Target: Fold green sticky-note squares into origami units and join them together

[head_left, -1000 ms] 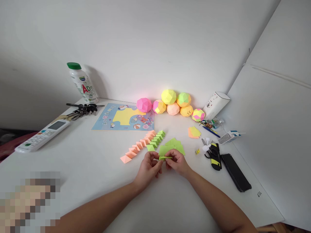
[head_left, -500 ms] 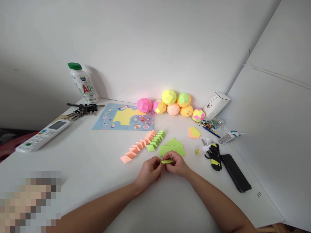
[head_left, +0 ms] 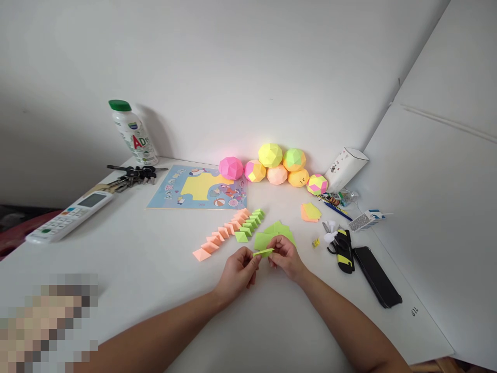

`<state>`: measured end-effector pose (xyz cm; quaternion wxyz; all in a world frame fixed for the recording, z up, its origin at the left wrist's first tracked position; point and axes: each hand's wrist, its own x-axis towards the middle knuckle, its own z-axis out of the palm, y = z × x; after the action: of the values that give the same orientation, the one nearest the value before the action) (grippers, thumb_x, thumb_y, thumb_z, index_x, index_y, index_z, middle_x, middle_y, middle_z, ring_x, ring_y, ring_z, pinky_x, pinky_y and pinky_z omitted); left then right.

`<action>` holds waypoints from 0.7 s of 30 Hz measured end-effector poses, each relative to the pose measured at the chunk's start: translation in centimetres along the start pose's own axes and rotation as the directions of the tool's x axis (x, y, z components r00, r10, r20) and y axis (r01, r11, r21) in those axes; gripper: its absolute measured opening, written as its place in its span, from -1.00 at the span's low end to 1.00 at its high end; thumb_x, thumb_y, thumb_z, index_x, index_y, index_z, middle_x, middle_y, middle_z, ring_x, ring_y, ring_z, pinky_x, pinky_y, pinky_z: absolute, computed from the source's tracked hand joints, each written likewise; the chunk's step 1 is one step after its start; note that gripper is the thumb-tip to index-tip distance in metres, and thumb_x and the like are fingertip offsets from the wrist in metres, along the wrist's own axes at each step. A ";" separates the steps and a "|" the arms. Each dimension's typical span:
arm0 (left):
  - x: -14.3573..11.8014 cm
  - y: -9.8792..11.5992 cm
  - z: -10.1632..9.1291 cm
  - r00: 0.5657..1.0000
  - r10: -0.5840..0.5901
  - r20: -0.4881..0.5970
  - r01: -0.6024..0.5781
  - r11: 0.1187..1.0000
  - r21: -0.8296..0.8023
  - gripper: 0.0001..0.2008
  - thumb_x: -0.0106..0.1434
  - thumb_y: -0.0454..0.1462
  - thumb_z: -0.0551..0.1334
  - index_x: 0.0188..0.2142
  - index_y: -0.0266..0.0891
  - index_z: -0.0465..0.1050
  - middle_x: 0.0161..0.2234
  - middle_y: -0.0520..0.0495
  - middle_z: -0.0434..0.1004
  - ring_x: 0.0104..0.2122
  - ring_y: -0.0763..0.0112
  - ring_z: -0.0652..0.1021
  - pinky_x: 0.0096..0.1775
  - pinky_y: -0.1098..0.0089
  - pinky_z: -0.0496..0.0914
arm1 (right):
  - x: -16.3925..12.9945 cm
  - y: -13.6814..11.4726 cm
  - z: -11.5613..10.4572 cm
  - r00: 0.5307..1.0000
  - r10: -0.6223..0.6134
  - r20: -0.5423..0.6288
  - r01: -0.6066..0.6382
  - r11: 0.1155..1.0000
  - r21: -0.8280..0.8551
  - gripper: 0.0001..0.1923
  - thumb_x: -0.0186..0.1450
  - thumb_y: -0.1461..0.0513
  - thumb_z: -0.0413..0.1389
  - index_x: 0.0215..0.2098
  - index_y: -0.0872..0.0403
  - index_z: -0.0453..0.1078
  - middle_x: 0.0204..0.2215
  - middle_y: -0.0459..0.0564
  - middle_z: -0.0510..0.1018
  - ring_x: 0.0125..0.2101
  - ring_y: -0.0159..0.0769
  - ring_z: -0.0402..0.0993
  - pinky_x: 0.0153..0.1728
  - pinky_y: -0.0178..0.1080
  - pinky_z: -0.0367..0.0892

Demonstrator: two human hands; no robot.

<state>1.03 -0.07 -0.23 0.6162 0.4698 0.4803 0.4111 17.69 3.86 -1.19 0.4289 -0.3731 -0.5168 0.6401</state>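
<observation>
We pinch the folded green strip [head_left: 263, 253] between left hand [head_left: 238, 270] and right hand [head_left: 285, 256], long axis left-right, just before the green sheets [head_left: 272, 237].

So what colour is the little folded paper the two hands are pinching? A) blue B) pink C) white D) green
D: the left hand and right hand pinch a green folded paper strip between their fingertips, just above the white table.
</observation>
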 end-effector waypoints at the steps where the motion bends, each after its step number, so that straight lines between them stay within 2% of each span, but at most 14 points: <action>1: 0.0 0.0 0.0 1.000 0.000 0.003 0.000 1.000 -0.010 -0.67 0.17 -0.02 0.13 -0.52 -0.18 0.14 -0.79 0.19 0.24 -0.79 0.55 0.25 -0.68 0.53 0.14 | 0.0 0.0 0.0 1.000 0.002 -0.008 -0.002 1.000 0.009 -0.81 0.07 0.28 0.16 -0.39 0.07 0.22 -0.59 -0.21 0.33 -0.68 -0.50 0.26 -0.66 -0.40 0.18; 11: 0.1 -0.2 -0.1 1.000 -0.004 -0.008 0.004 0.996 -0.091 -0.67 0.18 -0.02 0.13 -0.52 -0.18 0.14 -0.79 0.19 0.25 -0.80 0.57 0.24 -0.70 0.55 0.13 | -0.1 -0.4 0.0 0.999 -0.016 -0.037 0.018 0.998 0.068 -0.84 0.07 0.30 0.12 -0.42 0.06 0.19 -0.54 -0.19 0.33 -0.68 -0.50 0.28 -0.65 -0.39 0.14; 16: 0.2 -0.4 -0.1 1.000 -0.005 -0.016 0.003 0.994 -0.107 -0.66 0.17 -0.01 0.13 -0.52 -0.18 0.14 -0.78 0.18 0.26 -0.80 0.56 0.25 -0.71 0.54 0.13 | -0.2 -0.4 -0.2 0.996 -0.081 0.034 0.081 0.997 -0.014 -0.92 0.13 0.23 0.13 -0.47 0.08 0.33 -0.33 -0.07 0.33 -0.60 -0.49 0.32 -0.63 -0.35 0.21; 18: 0.3 -0.4 -0.1 1.000 -0.002 -0.013 0.000 0.995 -0.103 -0.66 0.17 -0.01 0.14 -0.52 -0.18 0.14 -0.79 0.19 0.25 -0.80 0.56 0.26 -0.71 0.54 0.13 | -0.3 -0.4 -0.2 0.994 -0.090 0.068 0.094 0.993 -0.067 -0.91 0.13 0.21 0.14 -0.40 0.06 0.41 -0.23 -0.03 0.31 -0.57 -0.50 0.31 -0.61 -0.34 0.24; 21: 0.2 -0.3 -0.1 1.000 0.003 -0.001 -0.003 0.996 -0.089 -0.66 0.16 -0.01 0.14 -0.52 -0.18 0.14 -0.80 0.20 0.24 -0.80 0.57 0.25 -0.70 0.54 0.12 | -0.3 -0.3 -0.3 0.992 -0.094 0.085 0.102 0.989 -0.103 -0.78 0.12 0.22 0.18 -0.23 0.00 0.44 -0.17 -0.01 0.30 -0.56 -0.52 0.27 -0.59 -0.35 0.26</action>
<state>1.01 0.11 -0.58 0.6356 0.4423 0.4612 0.4332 18.10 3.66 -0.89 0.4181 -0.3439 -0.5850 0.6040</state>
